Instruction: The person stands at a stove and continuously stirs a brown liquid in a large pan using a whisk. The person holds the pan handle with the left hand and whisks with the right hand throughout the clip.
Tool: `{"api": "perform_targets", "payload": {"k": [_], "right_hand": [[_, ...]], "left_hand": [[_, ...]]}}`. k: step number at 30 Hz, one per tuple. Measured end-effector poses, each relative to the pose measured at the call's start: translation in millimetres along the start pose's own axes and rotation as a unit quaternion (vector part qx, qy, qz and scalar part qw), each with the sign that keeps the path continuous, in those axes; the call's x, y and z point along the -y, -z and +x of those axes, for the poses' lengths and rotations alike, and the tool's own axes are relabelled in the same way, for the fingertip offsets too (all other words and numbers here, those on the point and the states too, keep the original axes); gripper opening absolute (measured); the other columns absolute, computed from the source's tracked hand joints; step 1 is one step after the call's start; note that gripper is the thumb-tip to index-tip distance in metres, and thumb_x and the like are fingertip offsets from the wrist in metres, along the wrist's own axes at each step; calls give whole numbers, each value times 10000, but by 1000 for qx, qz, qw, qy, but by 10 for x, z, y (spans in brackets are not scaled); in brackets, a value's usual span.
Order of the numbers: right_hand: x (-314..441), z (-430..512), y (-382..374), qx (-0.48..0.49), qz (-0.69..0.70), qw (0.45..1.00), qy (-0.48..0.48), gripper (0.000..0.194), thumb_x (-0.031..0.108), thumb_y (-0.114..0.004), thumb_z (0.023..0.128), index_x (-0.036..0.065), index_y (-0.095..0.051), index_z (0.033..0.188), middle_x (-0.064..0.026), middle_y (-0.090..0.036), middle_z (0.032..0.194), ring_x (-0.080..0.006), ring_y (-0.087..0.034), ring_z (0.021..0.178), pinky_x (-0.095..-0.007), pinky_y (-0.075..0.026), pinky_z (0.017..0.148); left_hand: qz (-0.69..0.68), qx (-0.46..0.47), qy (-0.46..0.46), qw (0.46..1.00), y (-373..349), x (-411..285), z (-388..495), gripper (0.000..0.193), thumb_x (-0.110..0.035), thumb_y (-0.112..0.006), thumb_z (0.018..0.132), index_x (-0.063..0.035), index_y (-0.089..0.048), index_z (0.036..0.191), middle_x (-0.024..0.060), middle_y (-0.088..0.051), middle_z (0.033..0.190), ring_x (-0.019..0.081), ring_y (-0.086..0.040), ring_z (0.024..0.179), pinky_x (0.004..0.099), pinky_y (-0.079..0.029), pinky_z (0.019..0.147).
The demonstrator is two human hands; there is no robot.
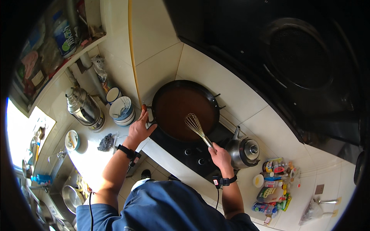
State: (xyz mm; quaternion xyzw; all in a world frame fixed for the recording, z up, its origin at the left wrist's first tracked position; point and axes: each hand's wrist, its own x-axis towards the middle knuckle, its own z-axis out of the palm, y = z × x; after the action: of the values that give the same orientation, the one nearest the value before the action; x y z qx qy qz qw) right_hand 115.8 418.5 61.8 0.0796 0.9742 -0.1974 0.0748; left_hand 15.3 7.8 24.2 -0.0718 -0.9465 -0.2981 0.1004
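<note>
A wide black wok (156, 95) full of reddish-brown liquid stands on the black gas stove (173, 145). My right hand (220, 156) is closed around the metal handle of a balloon whisk (195, 124), whose wires are over the liquid; whether they dip in is hard to tell. At the wok's left side my left hand (140, 129) lies with its thumb spread, its fingers at a small red-brown piece (144, 107) near the lower end of a yellow gas hose (132, 52). No grip on that piece can be made out.
A steel kettle (243, 151) stands right of the wok. On the left counter are a metal thermos flask (83, 106), stacked bowls (121, 108) and a steel wool scrubber (106, 142). Bottles of condiments (270, 194) crowd the right. A black range hood (260, 72) overhangs the stove.
</note>
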Motion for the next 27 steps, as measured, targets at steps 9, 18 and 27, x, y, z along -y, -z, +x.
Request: {"api": "perform_targets", "payload": {"k": [9,18,27], "right_hand": [[-85,-23,-63,-21,22,999,34,399,475,-556,1053,221,-648,1347,-198,-767,941,-450,-729,928,-558,-578,781],[-11,2,-68,8,17,1000,-4,446,501,-544,1055,217,-639,1385,-206,-765,985,-468,-720,939,-565,-578,794],[2,-35,-62,20,28,999,-28,435,496,-549,1056,225,-636,1385,-181,-768,1004,-438,-720,980,-534,-571,819]], "left_hand": [[-14,10,36,999,16,-41,-1,813,-485,-746,909,26,-532,1504,194,-454,1632,365,-685,1220,416,-557,1009],[-2,30,23,999,84,-35,70,729,-410,-754,931,29,-549,1476,182,-479,1610,399,-709,1134,415,-573,931],[-35,12,0,999,152,-3,49,679,-416,-745,944,11,-599,1451,196,-597,1492,397,-721,1107,420,-577,945]]}}
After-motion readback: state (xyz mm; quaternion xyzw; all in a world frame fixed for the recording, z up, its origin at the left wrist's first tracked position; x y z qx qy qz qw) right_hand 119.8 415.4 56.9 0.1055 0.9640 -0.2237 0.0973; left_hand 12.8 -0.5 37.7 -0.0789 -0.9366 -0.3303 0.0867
